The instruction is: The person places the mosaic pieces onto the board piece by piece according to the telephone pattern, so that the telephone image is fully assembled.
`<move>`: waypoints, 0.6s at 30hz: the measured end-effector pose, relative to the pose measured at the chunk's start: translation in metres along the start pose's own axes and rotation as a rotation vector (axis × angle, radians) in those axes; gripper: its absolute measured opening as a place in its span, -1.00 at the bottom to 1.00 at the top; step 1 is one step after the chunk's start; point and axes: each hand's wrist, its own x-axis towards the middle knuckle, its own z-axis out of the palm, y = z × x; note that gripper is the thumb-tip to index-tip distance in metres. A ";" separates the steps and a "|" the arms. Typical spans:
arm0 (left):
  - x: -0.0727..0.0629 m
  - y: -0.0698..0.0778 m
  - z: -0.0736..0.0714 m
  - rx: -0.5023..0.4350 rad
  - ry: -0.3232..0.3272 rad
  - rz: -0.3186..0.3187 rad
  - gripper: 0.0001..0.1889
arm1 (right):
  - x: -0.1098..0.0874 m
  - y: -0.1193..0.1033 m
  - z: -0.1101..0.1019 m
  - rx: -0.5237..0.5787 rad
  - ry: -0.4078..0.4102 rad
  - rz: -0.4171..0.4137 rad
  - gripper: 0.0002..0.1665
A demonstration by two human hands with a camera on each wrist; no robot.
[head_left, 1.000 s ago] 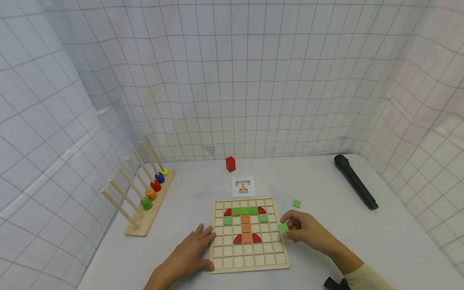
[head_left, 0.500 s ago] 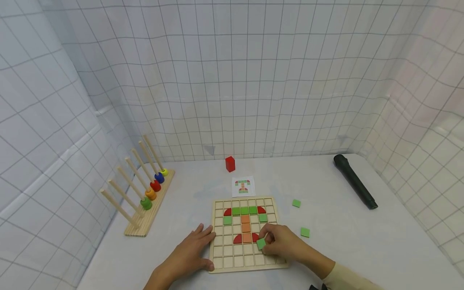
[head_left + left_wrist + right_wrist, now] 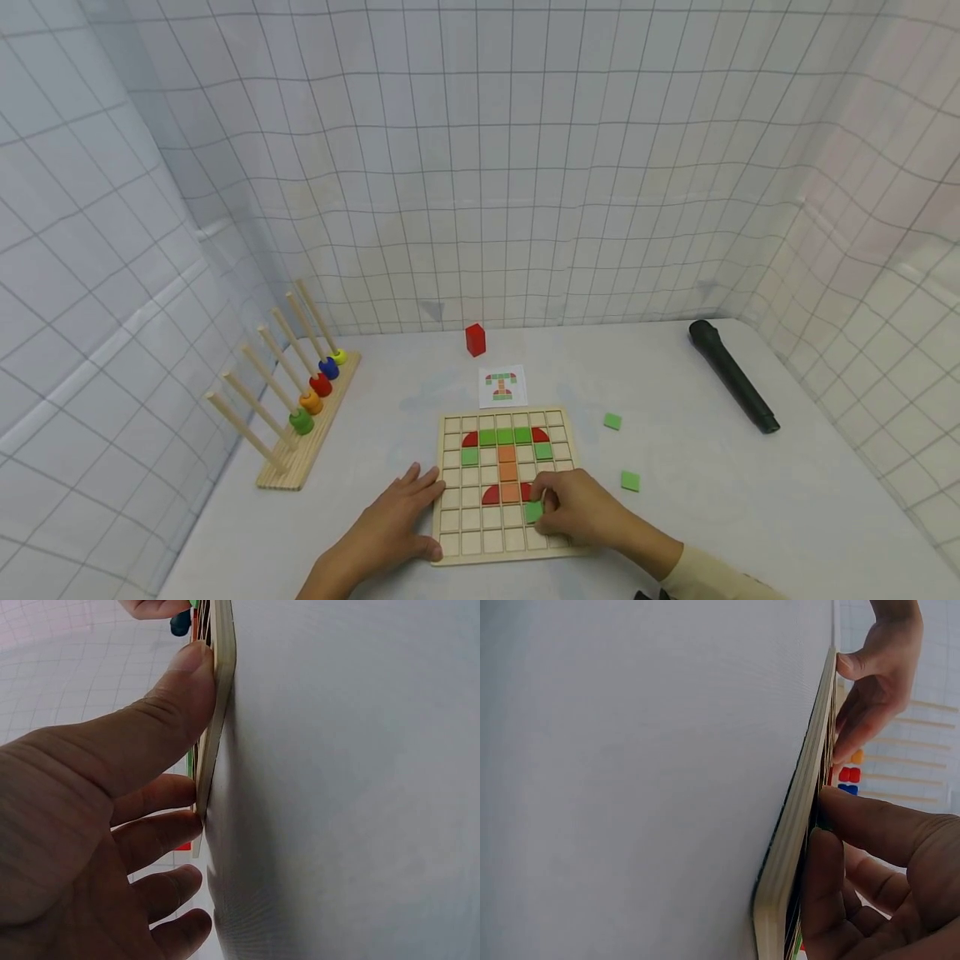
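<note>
A wooden grid board (image 3: 471, 543) lies flat on the table, with green and orange square tiles and red quarter-round tiles set in its cells. My right hand (image 3: 579, 505) pinches a green square tile (image 3: 533, 512) between thumb and forefinger, at a cell just below the lower right red quarter-round. In the right wrist view that tile is mostly hidden by the fingertips. My left hand (image 3: 393, 521) rests at the board's left edge, its fingers relaxed and spread; thumb and fingertips touch the rim in the left wrist view.
Two loose green tiles (image 3: 630, 481) lie right of the board. Behind it are a pattern card (image 3: 502, 387) and a red block (image 3: 476, 340). A pegged bead stand (image 3: 311, 446) stands at left; a black microphone (image 3: 733, 375) lies at right.
My right hand has carried the green tile left from beside the board's right edge, then lowered it to a cell below the red quarter-round. The left hand has stayed put.
</note>
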 end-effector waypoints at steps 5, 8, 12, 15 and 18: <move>0.000 -0.001 0.000 0.001 0.000 0.005 -0.03 | 0.001 0.000 0.001 -0.003 -0.008 -0.004 -0.73; 0.000 -0.002 0.000 -0.004 0.006 0.012 -0.02 | 0.001 0.000 0.001 -0.010 -0.005 -0.010 -0.72; 0.000 -0.002 0.000 -0.010 0.012 0.022 -0.02 | 0.001 0.000 0.001 -0.017 -0.003 -0.018 -0.70; -0.001 -0.002 0.000 -0.011 0.010 0.022 -0.02 | 0.001 -0.001 0.001 -0.013 -0.002 -0.019 -0.71; -0.001 -0.002 0.000 -0.008 0.009 0.018 -0.02 | 0.000 -0.001 0.000 -0.010 -0.001 -0.020 -0.73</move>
